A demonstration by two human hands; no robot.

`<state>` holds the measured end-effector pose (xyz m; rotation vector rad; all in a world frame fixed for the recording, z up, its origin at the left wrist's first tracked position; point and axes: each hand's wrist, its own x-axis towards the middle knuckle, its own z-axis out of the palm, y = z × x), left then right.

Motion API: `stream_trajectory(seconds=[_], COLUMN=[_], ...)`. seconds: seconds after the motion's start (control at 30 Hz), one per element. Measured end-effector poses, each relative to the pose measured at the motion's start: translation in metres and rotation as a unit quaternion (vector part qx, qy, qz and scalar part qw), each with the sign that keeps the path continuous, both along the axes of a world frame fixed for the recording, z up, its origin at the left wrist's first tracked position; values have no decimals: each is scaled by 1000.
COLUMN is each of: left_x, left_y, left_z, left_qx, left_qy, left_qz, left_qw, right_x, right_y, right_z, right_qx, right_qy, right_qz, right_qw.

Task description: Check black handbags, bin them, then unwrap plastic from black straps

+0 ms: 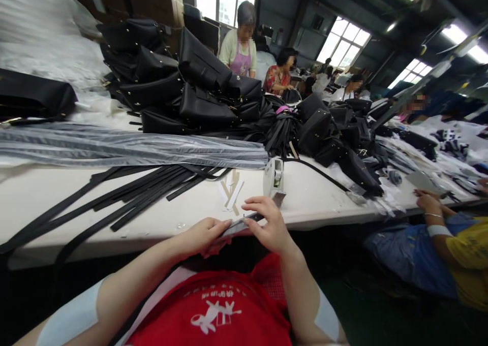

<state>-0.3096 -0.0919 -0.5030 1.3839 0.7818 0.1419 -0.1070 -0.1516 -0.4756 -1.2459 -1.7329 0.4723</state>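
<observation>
My left hand (204,236) and my right hand (269,224) are both pinched on a narrow dark strap (241,224) held at the near edge of the white table (305,198). The strap runs between the two hands and its top face looks shiny grey. Just beyond my right hand stands a tape dispenser (273,177). A few pale paper strips (232,191) lie on the table ahead of my hands.
Several long black straps (125,193) fan across the table to the left, below a sheet of clear plastic (133,150). Black handbags (198,87) are piled behind. A person in a yellow shirt (450,244) works at my right; other people stand farther back.
</observation>
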Motion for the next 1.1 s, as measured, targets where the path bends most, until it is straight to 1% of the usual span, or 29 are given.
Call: stream_trajectory(seconds=[0.07, 0.13, 0.23, 0.3, 0.33, 0.37, 0.4, 0.43, 0.47, 0.5, 0.53, 0.57, 0.6, 0.63, 0.67, 0.7, 0.73, 0.83, 0.87, 0.9, 0.93, 0.97, 1.1], left_x=[-4, -8, -10, -8, -7, -5, -4, -2, -2, -2, -2, -3, -3, -4, -4, -4, -4, -4, -5, -6, -7, -8, -12], left_y=[0, 2, 4, 3, 2, 1, 1, 1, 1, 0, 0, -2, -4, -7, -11, -16, -20, -29, -30, -29, -27, -25, -14], left_z=[-3, -6, -9, -13, -16, -19, -23, -27, -31, -35, -38, -42, -45, -49, -53, -57, -61, -73, -75, -75, -74, -71, -59], left_qx=[-109, -189, -248, -264, -264, -250, -215, -154, -72, 18, 100, 163, 206, 229, 236, 227, 201, 60, 19, -4, -5, 15, 160], left_qy=[-69, -116, -157, -178, -182, -176, -160, -138, -112, -85, -64, -49, -43, -41, -43, -46, -47, -39, -37, -36, -40, -48, -76], left_qz=[25, 47, 64, 74, 81, 90, 104, 125, 149, 170, 180, 173, 154, 127, 100, 85, 79, 89, 90, 85, 73, 59, -9], left_qw=[991, 974, 954, 945, 944, 948, 958, 970, 980, 982, 977, 970, 965, 964, 966, 969, 975, 993, 995, 996, 997, 997, 984], right_x=[-7, -20, -41, -47, -47, -45, -42, -37, -33, -29, -26, -24, -24, -25, -26, -28, -29, -31, -31, -30, -30, -29, -31], right_y=[4, 3, -2, -4, -4, -3, -1, 0, 2, 3, 3, 2, 1, -1, -3, -5, -8, -14, -16, -16, -16, -16, -11], right_z=[-19, -41, -66, -73, -73, -72, -70, -68, -67, -67, -68, -70, -74, -78, -82, -86, -89, -95, -96, -97, -97, -98, -96], right_qx=[-69, -144, -219, -249, -259, -264, -264, -260, -256, -254, -258, -267, -278, -287, -294, -300, -308, -345, -357, -365, -370, -374, -386], right_qy=[-27, 0, 102, 158, 165, 154, 128, 91, 49, 9, -24, -48, -63, -69, -68, -61, -44, 42, 70, 91, 104, 108, 94], right_qz=[60, 93, 107, 109, 110, 107, 102, 97, 92, 88, 84, 83, 84, 87, 91, 99, 110, 167, 184, 197, 201, 201, 205], right_qw=[995, 985, 965, 949, 945, 946, 951, 956, 961, 963, 962, 959, 955, 951, 949, 947, 944, 923, 913, 906, 901, 899, 894])
